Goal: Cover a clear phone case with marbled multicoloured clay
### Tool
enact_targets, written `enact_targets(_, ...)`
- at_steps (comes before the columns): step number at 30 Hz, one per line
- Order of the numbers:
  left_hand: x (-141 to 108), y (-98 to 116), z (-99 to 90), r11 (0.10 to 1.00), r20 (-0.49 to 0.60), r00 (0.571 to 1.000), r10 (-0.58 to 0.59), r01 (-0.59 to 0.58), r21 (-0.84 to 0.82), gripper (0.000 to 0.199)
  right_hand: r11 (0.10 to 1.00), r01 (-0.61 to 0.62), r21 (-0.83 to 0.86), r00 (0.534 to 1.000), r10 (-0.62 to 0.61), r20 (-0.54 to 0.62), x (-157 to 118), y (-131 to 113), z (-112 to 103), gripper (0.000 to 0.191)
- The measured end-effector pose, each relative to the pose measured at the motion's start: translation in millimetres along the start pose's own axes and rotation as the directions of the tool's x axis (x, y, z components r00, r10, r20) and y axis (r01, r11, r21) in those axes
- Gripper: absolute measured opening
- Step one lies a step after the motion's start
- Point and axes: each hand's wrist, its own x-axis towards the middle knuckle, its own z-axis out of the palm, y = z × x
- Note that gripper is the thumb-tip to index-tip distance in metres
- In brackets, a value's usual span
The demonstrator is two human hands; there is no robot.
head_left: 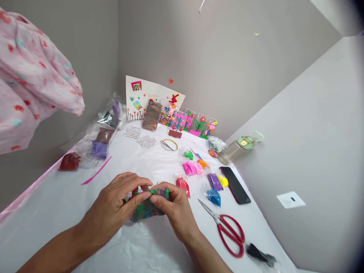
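Observation:
A multicoloured piece, swirled in green, blue and orange, is held between my two hands above the white table cover. My left hand grips its left side, with the thumb on the upper edge and the fingers curled over the back. On the right side, my right hand presses its thumb near the top edge, close to the left thumb. Its fingers wrap behind the piece and are partly hidden. The lower part of the piece faces me, just above or on the cover; which one is unclear.
Red-handled scissors, a black phone and clay packets lie to the right. A bottle stands behind them. Bagged clay and a pink strip are at the left. Decorated cases lean at the back.

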Motion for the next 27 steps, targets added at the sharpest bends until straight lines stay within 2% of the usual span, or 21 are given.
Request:
enact_targets(4,1.6,3.3,-0.4,0.999,0.004,0.999,-0.036,0.037,-0.028,0.012,1.0,0.005,-0.002,0.999,-0.005,0.037,-0.3,-0.2,0.5,0.025)
enact_targets(11,-1.2,0.3,0.5,1.0,-0.023,1.0,-0.01,0.01,-0.003,0.015,1.0,0.003,0.018,1.0,-0.003,0.031,-0.7,-2.8,3.3,0.026)
enact_targets(15,-1.6,-1.3,0.9,0.999,-0.043,0.998,0.041,-0.042,-0.015,0.009,0.998,0.007,0.06,1.0,-0.007,-0.001,-0.5,-0.6,3.2,0.024)
enact_targets(19,0.1,-1.2,0.6,0.995,-0.029,0.995,0.099,-0.1,-0.026,0.008,0.998,-0.008,0.058,1.0,0.006,0.024,0.2,0.9,1.8,0.024)
enact_targets(27,-1.0,-1.7,1.3,0.999,-0.003,1.0,0.031,-0.031,-0.033,0.007,0.998,0.04,0.045,0.999,-0.041,0.011,0.3,3.1,3.9,0.021)
